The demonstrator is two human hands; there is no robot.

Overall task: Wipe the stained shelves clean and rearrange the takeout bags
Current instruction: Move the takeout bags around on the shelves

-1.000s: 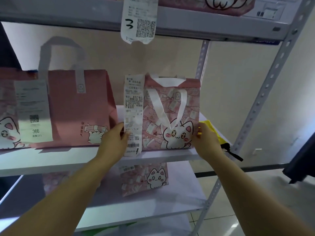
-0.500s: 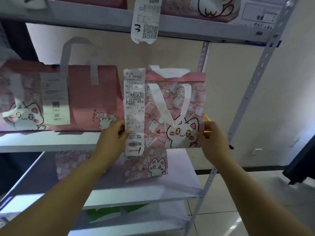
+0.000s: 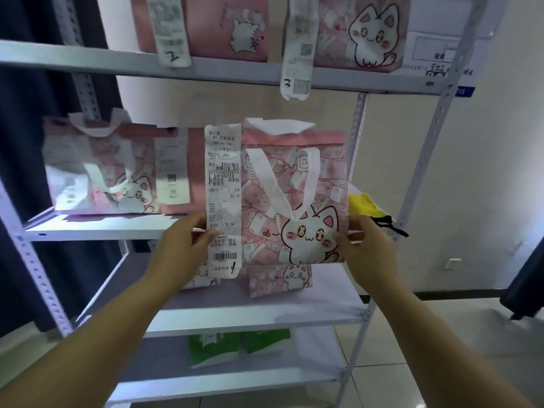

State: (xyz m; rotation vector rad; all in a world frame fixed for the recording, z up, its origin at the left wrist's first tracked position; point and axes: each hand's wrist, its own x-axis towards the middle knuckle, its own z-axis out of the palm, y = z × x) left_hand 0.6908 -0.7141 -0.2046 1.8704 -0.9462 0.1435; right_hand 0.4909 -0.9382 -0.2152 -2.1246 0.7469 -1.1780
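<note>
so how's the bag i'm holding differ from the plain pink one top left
The patterned pink bag, held by left hand and right hand, is off the shelves; the plain pink bag stands on the top shelf. Its receipt is marked 1; the plain bag's receipt, 2. Both show cats.

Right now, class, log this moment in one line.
left hand: grips cat bag at left edge, thumb on receipt | right hand: grips right edge | cat bag: held in front of middle shelf | yellow cloth: on shelf
</note>
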